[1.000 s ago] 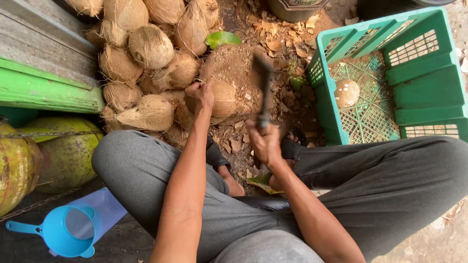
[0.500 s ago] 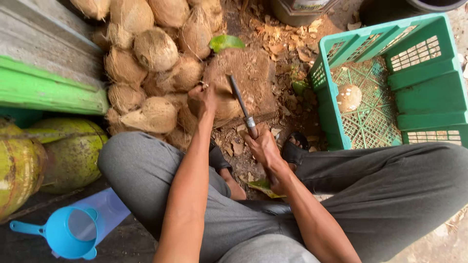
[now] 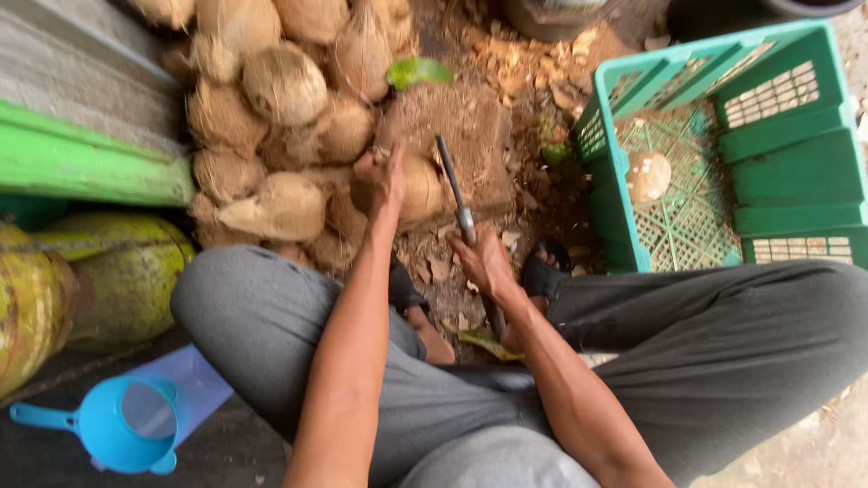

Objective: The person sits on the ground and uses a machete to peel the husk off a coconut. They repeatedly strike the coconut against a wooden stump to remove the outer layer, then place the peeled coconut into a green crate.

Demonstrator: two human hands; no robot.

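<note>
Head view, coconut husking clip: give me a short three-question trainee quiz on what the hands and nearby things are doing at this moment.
1. True or false: the left hand rests on a husked coconut from the pile.
2. What does the right hand grip?
A. a blue strainer
B. a long blade
C. a green leaf
3. Fill in: the one peeled coconut lies inside the green ____.

Key: 1 true. 2 B, the blade points up toward the coconut under the left hand. 3 crate, to the person's right.
</note>
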